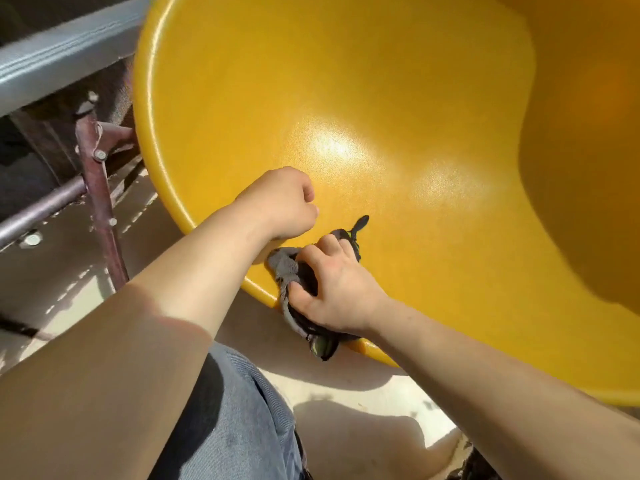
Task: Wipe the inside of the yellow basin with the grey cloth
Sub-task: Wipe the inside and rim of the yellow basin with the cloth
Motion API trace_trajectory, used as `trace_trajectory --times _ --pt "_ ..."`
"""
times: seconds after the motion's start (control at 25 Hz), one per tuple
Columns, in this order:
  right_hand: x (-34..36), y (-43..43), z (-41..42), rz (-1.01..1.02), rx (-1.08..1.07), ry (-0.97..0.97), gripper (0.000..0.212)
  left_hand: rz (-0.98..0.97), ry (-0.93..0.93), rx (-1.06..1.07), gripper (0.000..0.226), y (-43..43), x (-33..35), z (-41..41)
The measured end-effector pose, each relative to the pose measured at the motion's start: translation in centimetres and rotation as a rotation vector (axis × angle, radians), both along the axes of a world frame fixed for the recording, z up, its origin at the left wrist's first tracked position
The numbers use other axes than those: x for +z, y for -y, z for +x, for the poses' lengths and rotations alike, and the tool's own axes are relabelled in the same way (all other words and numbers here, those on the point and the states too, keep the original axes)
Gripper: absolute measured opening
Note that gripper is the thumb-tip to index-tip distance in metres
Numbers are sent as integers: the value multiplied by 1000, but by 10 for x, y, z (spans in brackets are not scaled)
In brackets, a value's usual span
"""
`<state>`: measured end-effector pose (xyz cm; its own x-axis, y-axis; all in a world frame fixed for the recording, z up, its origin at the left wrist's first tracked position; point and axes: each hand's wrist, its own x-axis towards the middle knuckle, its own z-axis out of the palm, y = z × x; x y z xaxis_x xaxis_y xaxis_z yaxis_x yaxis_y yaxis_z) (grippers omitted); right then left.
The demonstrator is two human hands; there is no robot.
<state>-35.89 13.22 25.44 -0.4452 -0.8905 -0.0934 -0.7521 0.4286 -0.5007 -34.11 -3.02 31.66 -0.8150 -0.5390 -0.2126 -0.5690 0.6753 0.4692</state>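
My left forearm [114, 344] crosses the view nearest the lens, from 8 o'clock toward centre, above my denim-clad knee [235, 417]. My left hand [277, 202] rests on the near rim of the yellow basin [398, 98], fingers curled into a loose fist with nothing visible inside it; it appears to steady the basin. My right hand [332, 289] sits just beside it at 6 o'clock of the basin, fingers clamped around the grey cloth [287, 268].

Location of the work items: the basin fills the view from 11 o'clock round to 4 o'clock, tilted so its interior faces me. The cloth is bunched across the near rim, part of it pressed on the inner wall, part hanging outside below my palm.

Handling, by judgement:
- Cloth: soft, limp, light. It folds wherever gripped. Hold it wadded under the palm so that a broad pad meets the surface; loose tails will drag.
- Basin: rigid moulded plastic, glossy, with a fine-textured sheen; likely slick. It looks light for its bulk and may shift under pressure. Brace it at the rolled rim, the only firm edge offered.

Count: one basin, one cloth, two hands. Behind, at 9 o'clock, one rusty metal frame [97, 188] with bolts.
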Motion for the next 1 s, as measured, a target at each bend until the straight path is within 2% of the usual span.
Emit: trace_trajectory --times 0.08,0.16,0.24,0.32,0.4,0.48,0.56,0.64,0.72,0.84,0.92,1.0 --pt "-12 18 -31 17 -31 -95 51 -58 -56 73 21 14 2 12" --pt "-18 35 -67 159 -221 -247 53 -154 -104 128 27 25 7 25" --pt "-18 57 -83 264 -454 -233 56 -309 -176 150 28 34 12 35" --pt "-13 78 -72 243 -541 -143 56 -447 -279 149 26 41 15 42" --pt "-3 92 -45 148 -448 -29 54 -493 -386 157 25 49 16 46" --pt "9 99 -12 -34 -273 62 48 -512 -486 186 27 57 20 46" --pt "18 108 6 -252 -132 111 40 -523 -557 231 32 60 28 43" --pt "18 127 -12 -355 -36 99 41 -505 -580 257 37 58 33 40" --pt "10 156 -52 -378 -138 77 46 -459 -572 254 37 57 33 37" --pt "11 195 -108 -330 -507 121 47 -447 -527 276 32 59 28 34" --pt "10 195 -103 -298 -503 133 47 -444 -501 289 30 60 26 31" --pt "8 169 -75 -300 -322 141 41 -431 -500 291 37 60 25 26"
